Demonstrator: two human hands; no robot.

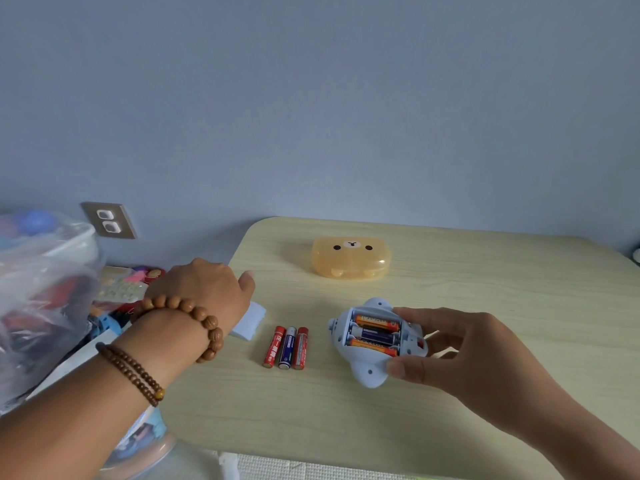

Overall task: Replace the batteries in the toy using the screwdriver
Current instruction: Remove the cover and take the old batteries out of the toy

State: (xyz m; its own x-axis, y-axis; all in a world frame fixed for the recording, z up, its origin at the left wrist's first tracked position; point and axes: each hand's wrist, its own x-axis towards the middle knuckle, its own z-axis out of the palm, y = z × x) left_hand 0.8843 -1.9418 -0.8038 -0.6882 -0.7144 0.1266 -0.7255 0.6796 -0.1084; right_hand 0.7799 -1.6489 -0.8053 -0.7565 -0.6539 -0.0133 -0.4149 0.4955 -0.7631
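Blue toy (375, 341) grasped by right hand (460, 355), left hand (204, 292) fingers hidden, grip unclear, three batteries (285, 347) between.

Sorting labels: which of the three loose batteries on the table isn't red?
The middle battery in the row beside the toy: dark blue, while the battery on its left and the battery on its right are red.
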